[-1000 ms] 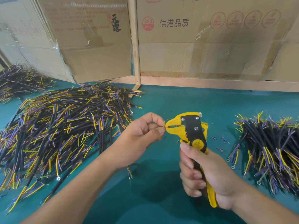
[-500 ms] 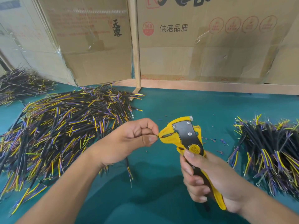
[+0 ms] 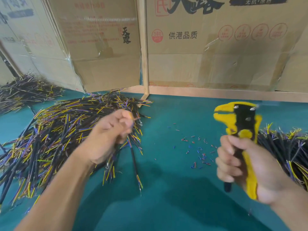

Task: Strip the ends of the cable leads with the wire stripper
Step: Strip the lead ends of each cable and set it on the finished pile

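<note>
The right hand [image 3: 246,167] is clenched around the handles of the yellow and black plastic wire stripper [image 3: 240,124], whose head points up and to the left with the jaws slightly apart and nothing between them; the left hand [image 3: 110,135] is blurred, its fingers curled around one thin black cable with coloured leads [image 3: 135,160], which hangs down from the fist, and some leads stick out above the fingers; the two hands are well apart, so I judge that one lead was just finished and no cut is in progress now; between the hands, on the green table mat [image 3: 166,197], lie many small coloured insulation scraps [image 3: 198,152], which suggests many ends are done; behind and left of the left hand is a big heap of black cables with yellow and purple leads [image 3: 50,139], and just behind the right hand is a second pile of the same cables [image 3: 286,147]; which pile is finished I cannot tell, but the big heap suggests much work is left; for moving, the mat between and below the hands gives open room, while the left heap touches the left wrist and the second pile lies close behind the stripper handles; farther ahead of both hands the brown cardboard boxes [image 3: 216,55] and a wooden rail [image 3: 216,95] close the working area
</note>
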Available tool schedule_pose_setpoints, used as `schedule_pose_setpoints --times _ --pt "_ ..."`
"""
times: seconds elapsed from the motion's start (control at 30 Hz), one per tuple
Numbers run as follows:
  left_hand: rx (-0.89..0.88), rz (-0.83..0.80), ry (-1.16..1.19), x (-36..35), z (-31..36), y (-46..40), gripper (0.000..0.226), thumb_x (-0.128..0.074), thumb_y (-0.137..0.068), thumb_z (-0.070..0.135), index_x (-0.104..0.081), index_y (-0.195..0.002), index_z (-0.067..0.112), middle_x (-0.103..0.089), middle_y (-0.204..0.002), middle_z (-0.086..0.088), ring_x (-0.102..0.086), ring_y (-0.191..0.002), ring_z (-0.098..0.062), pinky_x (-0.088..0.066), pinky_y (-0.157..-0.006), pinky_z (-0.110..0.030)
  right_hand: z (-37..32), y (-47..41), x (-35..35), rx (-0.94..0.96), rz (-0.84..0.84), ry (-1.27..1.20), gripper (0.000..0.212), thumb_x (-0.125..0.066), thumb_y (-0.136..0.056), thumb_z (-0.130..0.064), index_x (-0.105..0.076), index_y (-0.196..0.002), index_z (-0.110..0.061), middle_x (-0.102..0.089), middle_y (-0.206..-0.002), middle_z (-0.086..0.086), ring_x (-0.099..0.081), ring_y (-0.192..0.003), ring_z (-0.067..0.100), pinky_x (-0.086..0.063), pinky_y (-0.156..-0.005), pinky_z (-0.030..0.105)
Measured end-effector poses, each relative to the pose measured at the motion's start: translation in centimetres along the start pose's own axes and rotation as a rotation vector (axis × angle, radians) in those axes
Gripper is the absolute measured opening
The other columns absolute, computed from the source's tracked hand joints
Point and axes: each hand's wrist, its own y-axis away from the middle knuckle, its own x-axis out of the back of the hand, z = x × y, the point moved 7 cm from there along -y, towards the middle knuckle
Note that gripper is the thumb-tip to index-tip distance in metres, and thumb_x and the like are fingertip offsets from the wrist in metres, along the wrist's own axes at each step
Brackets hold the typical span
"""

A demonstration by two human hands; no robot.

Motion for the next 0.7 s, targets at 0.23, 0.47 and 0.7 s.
schedule_pose_setpoints --times 0.23,0.47,0.7 --pt "-0.039 0.002 -0.080 -6.0 -1.1 0.1 0.021 -0.051 -0.097 0.028 -0.067 -0.083 0.024 -0.037 -0.054 0.007 -0.026 -0.048 -0.006 -0.023 -0.045 -0.015 4.5 -0.2 -2.5 -0.119 -0.076 -0.040 0.023 -0.075 -0.077 -0.020 -0.061 -0.088 -0.005 -0.047 -0.077 0.017 -0.049 -0.069 0.033 -0.052 -0.072 0.047" --pt "-0.020 -0.022 -0.029 -8.5 -1.8 0.9 0.022 -0.048 -0.100 0.031 -0.042 -0.085 0.016 -0.029 -0.055 0.000 -0.017 -0.051 -0.014 -0.020 -0.044 -0.017 5.5 0.4 -3.7 -0.171 -0.060 -0.061 0.017 -0.072 -0.077 -0.018 -0.064 -0.085 -0.004 -0.049 -0.075 0.019 -0.052 -0.067 0.033 -0.054 -0.071 0.046" --pt "-0.075 0.020 -0.146 -9.2 -2.0 1.5 0.027 -0.044 -0.099 0.034 -0.058 -0.078 0.025 -0.029 -0.058 0.010 -0.024 -0.053 -0.009 -0.022 -0.048 -0.022 6.7 0.5 -4.7 -0.210 -0.106 -0.115 0.025 -0.075 -0.071 -0.021 -0.063 -0.083 -0.003 -0.048 -0.073 0.018 -0.051 -0.065 0.033 -0.052 -0.071 0.049"
